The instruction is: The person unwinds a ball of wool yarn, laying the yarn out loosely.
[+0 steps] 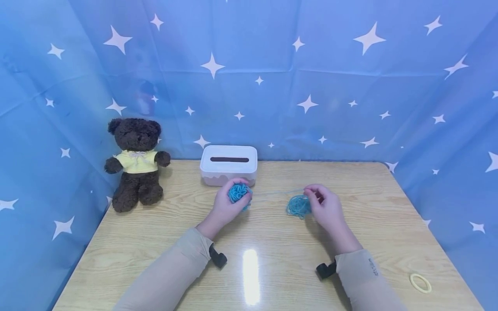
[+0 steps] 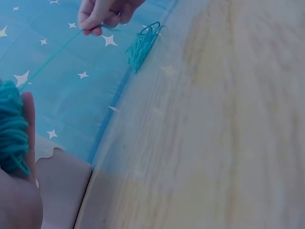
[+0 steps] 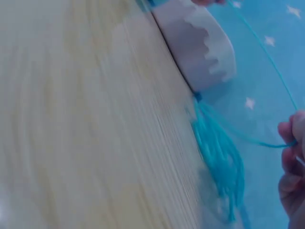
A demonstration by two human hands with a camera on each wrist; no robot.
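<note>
My left hand (image 1: 225, 206) grips a wound ball of teal yarn (image 1: 238, 192), fingers and thumb curled around it, just in front of the white box. From the ball a single yarn strand (image 2: 52, 58) runs taut across to my right hand (image 1: 330, 211), which pinches it between thumb and fingertips. Beside and below the right fingers lies a loose tangle of the same yarn (image 1: 298, 206), its loops spread on the table. In the right wrist view, the strand (image 3: 268, 55) bends at the pinch and leads back to the tangle.
A white tissue box (image 1: 229, 177) with a slotted lid stands at the table's back edge. Left of it sits a dark brown teddy bear (image 1: 138, 162) in a yellow top. A pale yellow ring (image 1: 420, 283) lies on the wooden table (image 1: 288, 276) at front right. A starry blue curtain hangs behind.
</note>
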